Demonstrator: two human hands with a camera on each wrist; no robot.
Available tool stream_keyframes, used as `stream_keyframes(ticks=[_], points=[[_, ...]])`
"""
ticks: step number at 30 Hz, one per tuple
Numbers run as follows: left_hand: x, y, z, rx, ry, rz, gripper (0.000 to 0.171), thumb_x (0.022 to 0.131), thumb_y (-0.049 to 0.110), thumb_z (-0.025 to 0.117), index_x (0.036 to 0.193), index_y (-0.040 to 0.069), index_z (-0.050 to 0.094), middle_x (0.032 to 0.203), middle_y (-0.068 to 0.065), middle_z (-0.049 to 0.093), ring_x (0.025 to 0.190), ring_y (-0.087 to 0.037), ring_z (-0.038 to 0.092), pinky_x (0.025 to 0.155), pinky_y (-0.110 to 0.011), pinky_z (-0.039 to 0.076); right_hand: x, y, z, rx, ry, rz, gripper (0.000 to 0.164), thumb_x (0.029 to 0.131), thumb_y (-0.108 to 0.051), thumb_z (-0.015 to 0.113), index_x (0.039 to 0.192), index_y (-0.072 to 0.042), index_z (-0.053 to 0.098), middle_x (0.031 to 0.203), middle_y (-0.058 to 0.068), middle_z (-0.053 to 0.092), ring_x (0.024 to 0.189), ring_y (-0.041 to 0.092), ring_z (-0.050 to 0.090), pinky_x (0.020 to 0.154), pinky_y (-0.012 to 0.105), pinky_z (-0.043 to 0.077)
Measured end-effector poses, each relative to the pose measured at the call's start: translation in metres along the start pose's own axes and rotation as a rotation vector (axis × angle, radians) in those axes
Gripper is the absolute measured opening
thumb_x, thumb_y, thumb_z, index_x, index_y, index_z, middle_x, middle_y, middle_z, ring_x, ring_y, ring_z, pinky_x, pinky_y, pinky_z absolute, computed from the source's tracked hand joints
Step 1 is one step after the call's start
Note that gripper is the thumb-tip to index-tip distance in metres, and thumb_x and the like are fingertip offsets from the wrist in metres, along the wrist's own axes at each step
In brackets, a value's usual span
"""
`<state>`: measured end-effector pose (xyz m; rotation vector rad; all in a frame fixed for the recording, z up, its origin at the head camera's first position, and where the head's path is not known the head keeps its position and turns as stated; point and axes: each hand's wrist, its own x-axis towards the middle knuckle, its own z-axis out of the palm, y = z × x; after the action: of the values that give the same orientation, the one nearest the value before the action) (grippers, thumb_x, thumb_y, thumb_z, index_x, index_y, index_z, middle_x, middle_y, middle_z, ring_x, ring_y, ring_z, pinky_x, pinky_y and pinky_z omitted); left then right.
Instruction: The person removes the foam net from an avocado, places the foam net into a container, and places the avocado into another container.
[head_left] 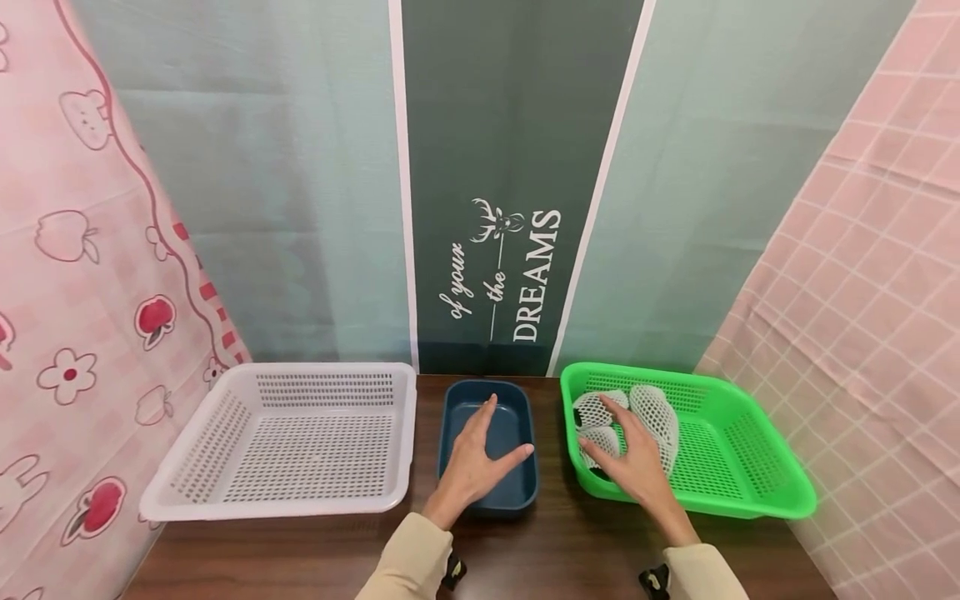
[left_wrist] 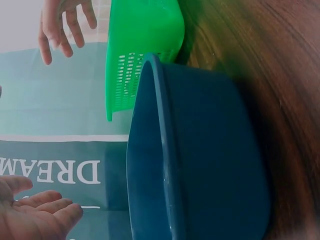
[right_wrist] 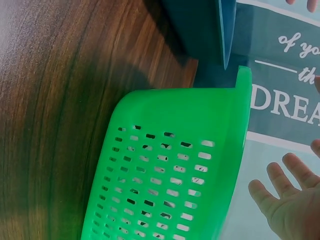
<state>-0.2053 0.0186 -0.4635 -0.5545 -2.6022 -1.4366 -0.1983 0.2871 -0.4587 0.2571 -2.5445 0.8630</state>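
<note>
Currently: printed curtain (head_left: 517,100), grey-green with dark lettered centre panel, behind a brown wood-grain bench (head_left: 300,558).
White basket (head_left: 315,458), perforated, rectangular, at the bench's left side; green basket (head_left: 705,458), perforated, of like form, at the right side; blue tray (head_left: 512,423), deep-walled, round-cornered, standing between the two, apart from both; left hand (head_left: 475,462), released, fingers extended and thumb spread, over the blue tray, grasping nothing; right hand (head_left: 632,450), likewise released, fingers and thumb parted, over the left end of the green basket; large mesh-covered piece (head_left: 654,417), white, elongated, inside the green basket; two smaller mesh-covered pieces (head_left: 592,410), white with dark patches, beside it, partly hidden by the right hand.
</note>
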Motion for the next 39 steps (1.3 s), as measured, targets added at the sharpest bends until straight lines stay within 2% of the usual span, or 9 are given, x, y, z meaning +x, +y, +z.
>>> stream_keyframes(ticks=[4,12,18,23,31,39], points=[[0.000,0.001,0.003,-0.009,-0.007,-0.011,0.085,0.073,0.066,0.052,0.141,0.035,0.011,0.144,0.003,0.021,0.128,-0.019,0.023,0.095,-0.048,0.029,0.000,0.001,0.001,-0.005,0.010,-0.013,0.073,0.073,-0.040,0.070,0.136,-0.032,0.033,0.128,0.005,0.043,0.107,0.028,0.045,0.076,0.054,0.038],[0.000,0.004,0.011,-0.039,-0.022,-0.021,0.086,0.072,0.067,0.053,0.140,0.038,0.010,0.143,0.006,0.021,0.127,-0.018,0.023,0.095,-0.047,0.030,-0.001,0.003,-0.003,-0.014,0.023,-0.043,0.073,0.072,-0.037,0.072,0.134,-0.018,0.040,0.127,0.006,0.045,0.103,0.025,0.046,0.074,0.053,0.039],[-0.001,0.004,0.015,-0.033,-0.027,-0.030,0.086,0.071,0.069,0.052,0.140,0.037,0.011,0.143,0.005,0.022,0.127,-0.019,0.024,0.094,-0.047,0.030,-0.003,0.009,-0.004,0.041,0.012,-0.014,0.071,0.073,-0.033,0.072,0.135,-0.023,0.038,0.130,0.003,0.043,0.103,0.025,0.050,0.072,0.049,0.043],[-0.002,0.004,0.017,-0.019,-0.034,-0.034,0.087,0.071,0.069,0.051,0.141,0.036,0.011,0.144,0.003,0.022,0.127,-0.019,0.024,0.094,-0.048,0.031,-0.005,0.012,-0.003,0.061,0.004,0.022,0.070,0.074,-0.032,0.072,0.134,-0.026,0.038,0.131,0.002,0.042,0.104,0.027,0.050,0.073,0.050,0.044],[-0.004,0.008,0.023,-0.006,-0.049,-0.037,0.087,0.071,0.070,0.051,0.141,0.035,0.012,0.144,0.002,0.020,0.128,-0.021,0.023,0.094,-0.049,0.030,-0.004,0.016,-0.005,0.052,0.002,0.014,0.069,0.074,-0.034,0.072,0.133,-0.018,0.041,0.127,0.008,0.045,0.103,0.032,0.049,0.073,0.050,0.043],[-0.005,0.012,0.031,-0.010,-0.069,-0.060,0.087,0.069,0.072,0.051,0.140,0.037,0.014,0.144,0.004,0.020,0.127,-0.025,0.025,0.093,-0.051,0.029,-0.007,0.026,-0.009,0.131,0.002,0.068,0.066,0.076,-0.030,0.070,0.133,-0.018,0.040,0.126,0.008,0.045,0.104,0.032,0.049,0.074,0.050,0.044]])
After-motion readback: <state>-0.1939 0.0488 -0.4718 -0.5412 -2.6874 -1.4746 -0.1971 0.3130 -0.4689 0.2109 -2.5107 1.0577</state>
